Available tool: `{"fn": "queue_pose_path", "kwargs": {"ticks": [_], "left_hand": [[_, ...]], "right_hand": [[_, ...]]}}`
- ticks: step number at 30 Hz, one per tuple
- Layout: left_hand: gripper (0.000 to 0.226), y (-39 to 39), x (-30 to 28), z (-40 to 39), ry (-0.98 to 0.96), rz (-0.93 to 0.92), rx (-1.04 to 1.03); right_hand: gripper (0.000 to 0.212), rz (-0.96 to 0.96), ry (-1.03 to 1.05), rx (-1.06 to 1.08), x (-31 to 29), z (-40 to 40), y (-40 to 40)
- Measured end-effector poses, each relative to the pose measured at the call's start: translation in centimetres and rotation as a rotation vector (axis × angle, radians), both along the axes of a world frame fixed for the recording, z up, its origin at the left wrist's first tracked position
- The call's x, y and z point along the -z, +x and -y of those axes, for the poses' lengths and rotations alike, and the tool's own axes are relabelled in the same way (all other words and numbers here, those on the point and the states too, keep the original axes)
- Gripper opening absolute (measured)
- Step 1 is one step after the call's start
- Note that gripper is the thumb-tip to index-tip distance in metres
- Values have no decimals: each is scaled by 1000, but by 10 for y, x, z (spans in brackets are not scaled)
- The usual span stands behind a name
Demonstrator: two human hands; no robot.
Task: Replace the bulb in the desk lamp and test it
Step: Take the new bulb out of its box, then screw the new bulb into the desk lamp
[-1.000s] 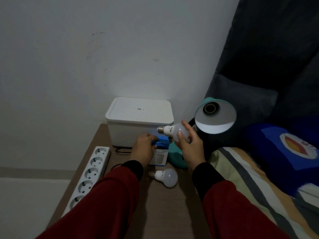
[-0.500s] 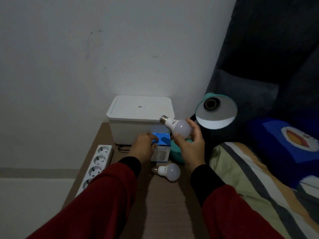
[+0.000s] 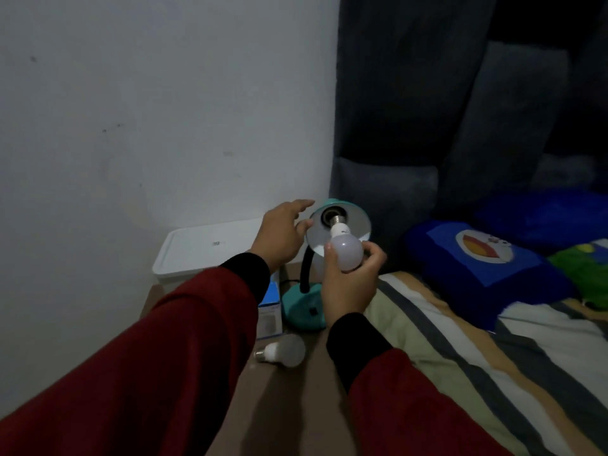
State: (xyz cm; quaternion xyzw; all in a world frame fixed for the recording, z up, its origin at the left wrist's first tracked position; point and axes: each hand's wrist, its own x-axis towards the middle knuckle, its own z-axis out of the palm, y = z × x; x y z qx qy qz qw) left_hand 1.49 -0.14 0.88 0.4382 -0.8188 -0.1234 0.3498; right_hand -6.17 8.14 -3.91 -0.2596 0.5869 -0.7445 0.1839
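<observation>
Bulb at the lamp socket, held in the right hand.
The bulb [image 3: 346,254] sits with its screw base at the socket of the lamp shade [image 3: 357,222], gripped by the right hand [image 3: 350,284]; the left hand [image 3: 279,236], fingers spread, touches the shade's left rim.

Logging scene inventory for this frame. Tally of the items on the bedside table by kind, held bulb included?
Light bulbs: 2, one in the right hand at the lamp socket, one lying on the table
Desk lamps: 1
Bulb boxes: 1
White lidded bins: 1
Total: 5
</observation>
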Motion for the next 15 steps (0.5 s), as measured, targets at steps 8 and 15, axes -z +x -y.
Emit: {"fn": "queue_pose_path", "kwargs": {"ticks": [8,15], "left_hand": [[39,-30,-5,13,-32,-18,53],[38,-28,-3,23,-34,-52,67]], "right_hand": [[59,-55,224,-132,-13,30,-25],[67,-25,273,-123,-7,51,-24]]}}
